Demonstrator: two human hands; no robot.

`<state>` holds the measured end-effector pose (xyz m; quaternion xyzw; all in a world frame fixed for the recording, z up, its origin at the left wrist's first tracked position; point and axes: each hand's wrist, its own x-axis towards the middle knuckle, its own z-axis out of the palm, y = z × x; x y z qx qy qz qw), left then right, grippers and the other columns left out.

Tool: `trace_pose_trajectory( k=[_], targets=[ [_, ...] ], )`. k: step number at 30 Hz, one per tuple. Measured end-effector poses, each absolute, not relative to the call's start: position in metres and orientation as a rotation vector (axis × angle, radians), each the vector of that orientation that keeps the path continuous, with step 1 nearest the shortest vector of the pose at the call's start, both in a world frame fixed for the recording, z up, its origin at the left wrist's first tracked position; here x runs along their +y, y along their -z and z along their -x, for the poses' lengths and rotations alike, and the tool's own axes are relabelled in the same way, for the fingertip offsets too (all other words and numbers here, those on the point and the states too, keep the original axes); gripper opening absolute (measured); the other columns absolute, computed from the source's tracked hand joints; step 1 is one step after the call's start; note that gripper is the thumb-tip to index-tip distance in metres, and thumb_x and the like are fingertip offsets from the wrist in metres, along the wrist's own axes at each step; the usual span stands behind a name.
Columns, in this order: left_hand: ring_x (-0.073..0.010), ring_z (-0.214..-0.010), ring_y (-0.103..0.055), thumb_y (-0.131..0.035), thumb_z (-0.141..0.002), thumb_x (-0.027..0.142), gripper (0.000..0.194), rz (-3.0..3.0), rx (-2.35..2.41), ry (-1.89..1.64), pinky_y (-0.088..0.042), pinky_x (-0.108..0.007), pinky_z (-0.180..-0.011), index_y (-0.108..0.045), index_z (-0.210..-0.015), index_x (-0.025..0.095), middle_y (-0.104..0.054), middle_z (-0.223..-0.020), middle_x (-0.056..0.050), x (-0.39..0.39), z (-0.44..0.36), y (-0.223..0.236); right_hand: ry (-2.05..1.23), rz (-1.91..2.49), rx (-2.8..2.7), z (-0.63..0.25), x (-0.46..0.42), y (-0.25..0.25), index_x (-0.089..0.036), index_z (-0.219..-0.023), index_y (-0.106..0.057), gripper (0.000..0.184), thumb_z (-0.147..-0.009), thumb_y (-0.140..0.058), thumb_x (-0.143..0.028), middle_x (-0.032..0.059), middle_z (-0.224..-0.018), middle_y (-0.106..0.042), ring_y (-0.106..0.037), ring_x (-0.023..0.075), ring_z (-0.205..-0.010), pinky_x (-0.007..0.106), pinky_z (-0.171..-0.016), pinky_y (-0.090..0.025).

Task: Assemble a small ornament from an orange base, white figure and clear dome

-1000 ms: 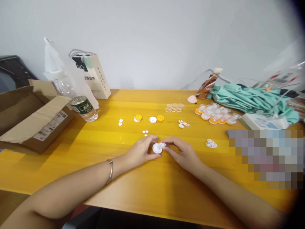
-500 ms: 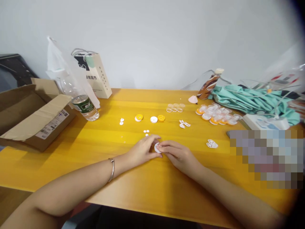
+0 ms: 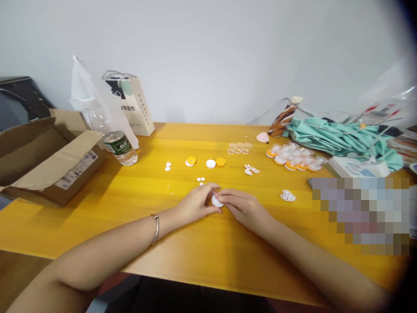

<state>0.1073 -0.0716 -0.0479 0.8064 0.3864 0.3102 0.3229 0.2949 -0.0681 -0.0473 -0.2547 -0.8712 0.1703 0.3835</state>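
Observation:
My left hand [image 3: 195, 203] and my right hand [image 3: 243, 208] meet at the middle of the yellow table [image 3: 163, 217], both pinching one small white round disc [image 3: 216, 201]. The right fingers press on the disc's top edge; the left thumb and fingers curl round its left side. A white openwork insert seen earlier is hidden under the fingers. Just beyond lie tiny white dots [image 3: 200, 179], two yellow discs [image 3: 190, 161] [image 3: 220, 161] and another white disc [image 3: 210, 163]. White openwork pieces [image 3: 288, 196] lie to the right.
An open cardboard box [image 3: 48, 161] and a tilted water bottle [image 3: 119, 145] stand at the left, a paper bag [image 3: 132, 106] behind. Clear caps [image 3: 239, 148], a heap of orange-and-clear parts [image 3: 295, 156], a brown bottle [image 3: 282, 117] and green cloth [image 3: 342, 137] fill the back right.
My hands have closed together over the white disc, and the openwork insert that showed at its right edge is now covered by my right fingers. The view shifted slightly.

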Motion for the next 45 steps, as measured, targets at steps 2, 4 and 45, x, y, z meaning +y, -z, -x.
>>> trace_pose_trajectory(
  k=[2,4,45],
  targets=[
    [-0.0191,-0.092,-0.057,-0.067,-0.071,0.03,0.044,-2.119,1.003,-0.808,-0.044,-0.031,-0.08,-0.047,-0.109,0.019,-0.06,-0.102,-0.007,-0.071,-0.107,0.047,-0.399,0.615,-2.22,-0.295,-0.066,0.048,-0.023,-0.096,-0.062,0.022,-0.084,-0.048,-0.011,0.0051,-0.096,-0.066,-0.063,0.015,-0.088,0.028,-0.078,-0.054],
    [-0.0194,-0.095,-0.056,-0.067,-0.072,0.032,0.042,-2.119,0.985,-0.807,-0.043,-0.031,-0.083,-0.049,-0.108,0.019,-0.059,-0.105,-0.007,-0.072,-0.105,0.047,-0.381,0.598,-2.218,-0.296,-0.065,0.049,-0.023,-0.097,-0.061,0.023,-0.083,-0.048,-0.01,0.0052,-0.095,-0.067,-0.064,0.0149,-0.088,0.028,-0.078,-0.054],
    [-0.0152,-0.084,-0.06,-0.074,-0.063,0.023,0.036,-1.646,0.93,-1.073,-0.044,-0.029,-0.081,-0.053,-0.092,0.015,-0.065,-0.088,-0.004,-0.065,-0.108,0.05,-1.444,1.037,-1.605,-0.29,-0.075,0.048,-0.019,-0.086,-0.058,0.027,-0.068,-0.068,-0.036,0.0036,-0.085,-0.067,-0.063,0.0166,-0.08,0.035,-0.08,-0.049]
  ],
)
